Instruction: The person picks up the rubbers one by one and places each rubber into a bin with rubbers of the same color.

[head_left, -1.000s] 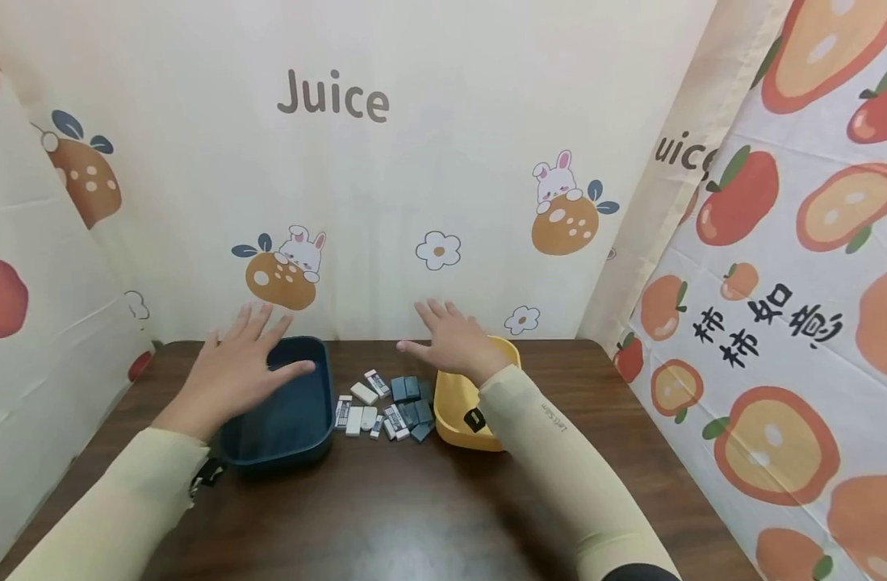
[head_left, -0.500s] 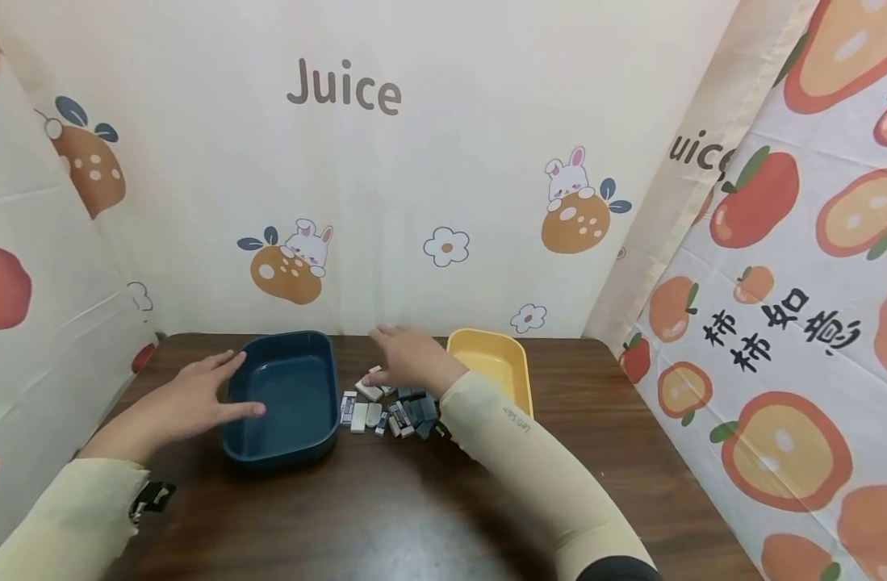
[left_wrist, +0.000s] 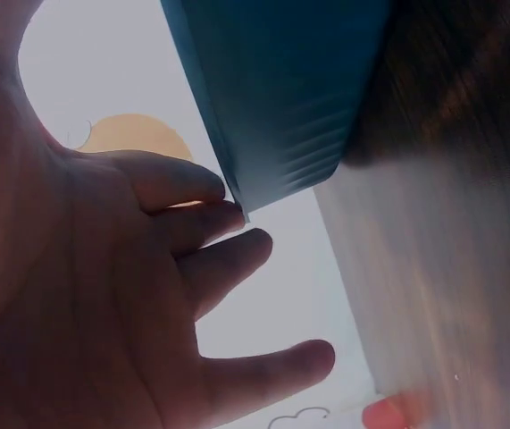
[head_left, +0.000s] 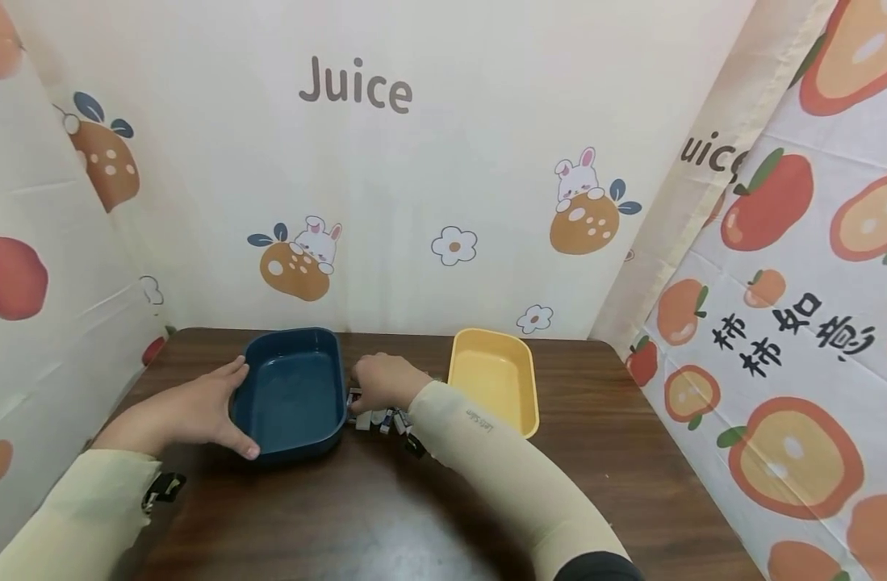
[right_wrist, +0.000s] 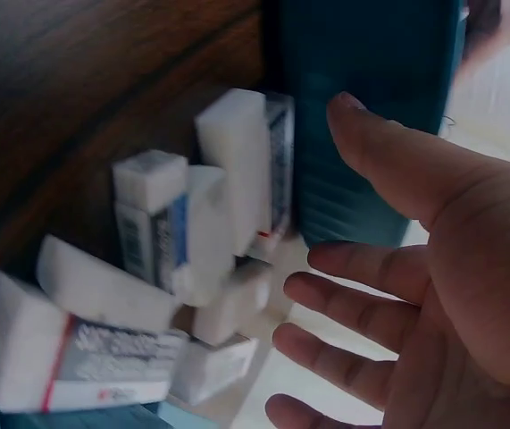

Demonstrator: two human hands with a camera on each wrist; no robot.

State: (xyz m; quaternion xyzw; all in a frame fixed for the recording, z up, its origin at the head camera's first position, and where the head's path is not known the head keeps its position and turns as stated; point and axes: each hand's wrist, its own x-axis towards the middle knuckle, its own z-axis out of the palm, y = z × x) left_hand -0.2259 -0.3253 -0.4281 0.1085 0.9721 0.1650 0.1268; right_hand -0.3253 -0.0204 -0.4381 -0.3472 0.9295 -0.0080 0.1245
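A dark blue plastic bin stands at the left of the table. Beside its left wall is my left hand, thumb and fingers spread; in the left wrist view the fingertips lie at or very near the bin's rim. My right hand hovers low over a cluster of erasers just right of the bin. Several are white, such as a bare block and one in a printed sleeve. In the right wrist view nothing sits between the bent fingers and thumb. This hand hides part of the cluster.
A yellow bin stands right of the erasers, beside the right forearm. Blue-grey pieces lie at the near edge of the cluster. Printed curtains enclose the brown wooden table at the back and sides.
My right hand has moved left and down from above the yellow bin to the erasers. My left hand has dropped from over the blue bin to its left side.
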